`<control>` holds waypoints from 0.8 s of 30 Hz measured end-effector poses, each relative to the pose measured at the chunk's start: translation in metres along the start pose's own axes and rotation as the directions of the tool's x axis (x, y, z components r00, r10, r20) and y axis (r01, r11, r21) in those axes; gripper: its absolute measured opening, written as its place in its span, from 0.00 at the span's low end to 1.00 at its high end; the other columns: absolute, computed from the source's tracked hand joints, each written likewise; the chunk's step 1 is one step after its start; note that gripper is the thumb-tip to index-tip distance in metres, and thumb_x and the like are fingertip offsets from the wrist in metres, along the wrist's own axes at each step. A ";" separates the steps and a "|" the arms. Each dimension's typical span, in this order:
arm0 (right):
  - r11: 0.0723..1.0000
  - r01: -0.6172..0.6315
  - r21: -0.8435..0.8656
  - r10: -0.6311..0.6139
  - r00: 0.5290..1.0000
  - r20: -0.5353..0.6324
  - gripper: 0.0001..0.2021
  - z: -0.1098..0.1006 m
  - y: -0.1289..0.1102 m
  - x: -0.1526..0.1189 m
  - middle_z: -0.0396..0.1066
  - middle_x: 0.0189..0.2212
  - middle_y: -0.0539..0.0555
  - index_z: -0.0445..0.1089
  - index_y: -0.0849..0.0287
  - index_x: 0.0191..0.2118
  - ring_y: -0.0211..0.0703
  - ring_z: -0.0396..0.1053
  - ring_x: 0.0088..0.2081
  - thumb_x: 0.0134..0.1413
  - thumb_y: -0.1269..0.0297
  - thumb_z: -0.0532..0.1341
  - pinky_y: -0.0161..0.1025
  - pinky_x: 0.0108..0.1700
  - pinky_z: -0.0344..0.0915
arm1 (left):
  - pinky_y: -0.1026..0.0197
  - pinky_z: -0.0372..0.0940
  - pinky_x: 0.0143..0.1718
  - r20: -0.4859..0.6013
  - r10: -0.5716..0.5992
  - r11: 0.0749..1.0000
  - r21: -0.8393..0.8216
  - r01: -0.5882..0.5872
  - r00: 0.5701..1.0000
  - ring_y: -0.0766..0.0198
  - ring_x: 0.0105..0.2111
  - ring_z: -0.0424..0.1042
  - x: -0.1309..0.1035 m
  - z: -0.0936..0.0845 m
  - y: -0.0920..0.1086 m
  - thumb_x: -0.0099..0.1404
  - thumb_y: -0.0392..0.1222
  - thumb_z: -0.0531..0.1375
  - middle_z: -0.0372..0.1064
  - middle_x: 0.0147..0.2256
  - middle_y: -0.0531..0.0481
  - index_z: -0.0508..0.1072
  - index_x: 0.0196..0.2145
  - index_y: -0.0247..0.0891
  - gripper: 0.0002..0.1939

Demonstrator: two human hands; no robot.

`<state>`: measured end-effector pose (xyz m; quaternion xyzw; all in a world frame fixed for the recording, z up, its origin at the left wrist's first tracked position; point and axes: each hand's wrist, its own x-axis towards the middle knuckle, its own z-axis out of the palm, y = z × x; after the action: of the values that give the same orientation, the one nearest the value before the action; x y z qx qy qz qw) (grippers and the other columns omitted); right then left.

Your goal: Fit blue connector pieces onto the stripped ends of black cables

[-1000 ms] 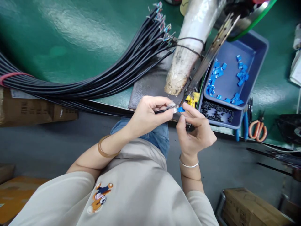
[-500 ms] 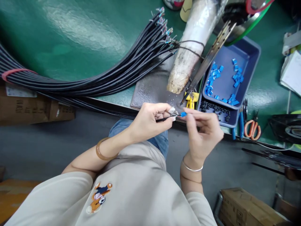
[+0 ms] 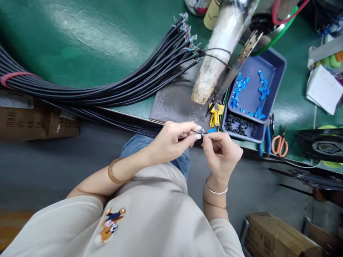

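My left hand (image 3: 174, 138) is closed in a pinch on the end of a black cable (image 3: 198, 133), most of it covered by the fingers. Thin wires run from the cable's end to a small blue connector (image 3: 211, 131), just beyond my right fingertips. My right hand (image 3: 223, 151) is closed too, thumb and finger pressed together beside the wires. What lies between those fingertips is too small to make out. Both hands are at the table's front edge, fingertips almost touching. Yellow-handled snips (image 3: 215, 116) lie close behind the connector.
A bundle of black cables (image 3: 107, 94) with stripped ends curves across the green table (image 3: 88, 39). A white-wrapped post (image 3: 214, 67) leans over a dark mat (image 3: 171, 107). To the right are a blue bin (image 3: 280, 76) of blue connectors and small black parts, and orange-handled pliers (image 3: 280, 145).
My right hand has moved left and slightly down, from the blue connector to the wires beside it. The connector now shows uncovered above the fingertips. My left hand keeps its pinch. The view has shifted slightly.
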<state>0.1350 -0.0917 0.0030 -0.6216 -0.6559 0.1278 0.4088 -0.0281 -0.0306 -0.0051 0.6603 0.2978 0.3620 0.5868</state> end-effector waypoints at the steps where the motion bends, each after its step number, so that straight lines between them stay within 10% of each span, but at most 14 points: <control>1: 0.997 0.076 -0.009 -0.076 0.997 0.024 0.03 -0.001 0.001 0.000 0.61 0.18 0.41 0.70 0.56 0.32 0.26 0.52 0.17 0.55 0.70 0.63 0.31 0.21 0.50 | 0.68 0.59 0.25 0.064 -0.069 0.993 -0.093 0.075 0.996 0.72 0.21 0.62 0.000 -0.003 0.002 0.66 0.37 0.57 0.65 0.21 0.54 0.72 0.31 0.32 0.07; 4: 0.987 0.147 0.068 -0.149 0.988 0.032 0.03 -0.005 0.004 0.003 0.62 0.18 0.42 0.72 0.55 0.31 0.27 0.56 0.18 0.54 0.71 0.64 0.31 0.21 0.51 | 0.69 0.55 0.20 0.188 -0.195 0.930 -0.276 0.242 0.963 0.73 0.19 0.58 0.001 -0.010 0.006 0.64 0.39 0.59 0.60 0.19 0.56 0.74 0.34 0.30 0.08; 11: 0.944 0.179 0.275 -0.013 0.858 -0.514 0.11 -0.002 -0.001 0.008 0.71 0.23 0.42 0.67 0.53 0.47 0.29 0.63 0.15 0.59 0.71 0.58 0.29 0.14 0.54 | 0.70 0.46 0.19 0.075 -0.242 0.932 -0.258 0.254 0.967 0.76 0.20 0.50 0.004 -0.010 0.002 0.61 0.39 0.63 0.55 0.21 0.56 0.73 0.28 0.30 0.08; 15: 0.985 0.175 0.007 -0.158 0.906 -0.392 0.12 0.007 0.001 0.002 0.80 0.37 0.48 0.71 0.55 0.43 0.39 0.79 0.31 0.55 0.76 0.62 0.37 0.30 0.76 | 0.69 0.45 0.19 0.008 -0.210 0.948 -0.243 0.206 0.978 0.76 0.20 0.48 0.007 -0.007 -0.004 0.61 0.38 0.61 0.50 0.19 0.58 0.71 0.27 0.31 0.08; 24: 0.974 0.223 -0.029 -0.224 0.948 -0.228 0.08 0.023 0.011 0.003 0.77 0.48 0.54 0.65 0.56 0.37 0.45 0.79 0.44 0.54 0.76 0.62 0.41 0.41 0.80 | 0.70 0.50 0.21 -0.169 -0.131 0.980 -0.172 0.102 0.977 0.76 0.21 0.52 0.018 0.000 -0.003 0.60 0.35 0.60 0.55 0.21 0.56 0.69 0.24 0.33 0.07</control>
<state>0.1269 -0.0793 -0.0178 -0.5544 -0.6707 0.0069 0.4927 -0.0175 -0.0153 -0.0062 0.5563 0.3575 0.4079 0.6296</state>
